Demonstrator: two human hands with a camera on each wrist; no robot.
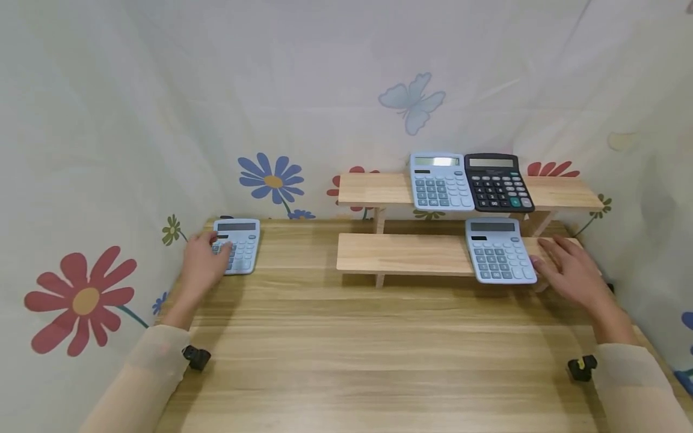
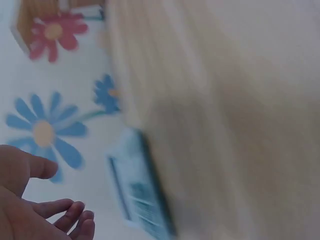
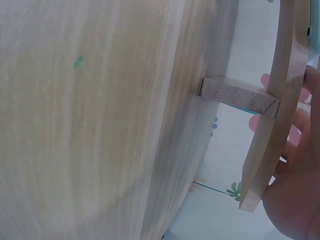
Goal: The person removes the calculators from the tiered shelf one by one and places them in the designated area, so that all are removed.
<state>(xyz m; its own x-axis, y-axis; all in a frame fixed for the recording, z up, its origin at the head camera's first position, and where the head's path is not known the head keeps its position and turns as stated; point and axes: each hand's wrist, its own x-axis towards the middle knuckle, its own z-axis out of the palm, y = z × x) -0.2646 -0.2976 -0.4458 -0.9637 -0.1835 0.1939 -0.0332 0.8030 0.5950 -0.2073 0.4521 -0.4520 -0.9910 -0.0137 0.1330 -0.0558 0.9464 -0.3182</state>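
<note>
At the table's far left lies a light blue calculator (image 1: 247,252). My left hand (image 1: 204,258) is over its left side, thumb and fingers spread apart. In the left wrist view the same calculator (image 2: 137,185), blurred, appears beyond the loosely bent fingers (image 2: 70,215), with nothing between them. Another light blue calculator (image 1: 500,255) leans on the lower wooden shelf (image 1: 400,252), toward its right end. Beside it my right hand (image 1: 574,273) rests at the shelf's end, thumb right at the calculator's lower right edge. In the right wrist view that hand (image 3: 300,175) is partly cut off.
On the upper shelf (image 1: 373,189) a light blue calculator (image 1: 440,183) and a black calculator (image 1: 498,183) stand side by side. Wooden supports (image 3: 240,95) hold the shelves above the wood-grain table (image 1: 379,361). A flower-printed white cloth (image 1: 303,120) hangs behind and at the sides.
</note>
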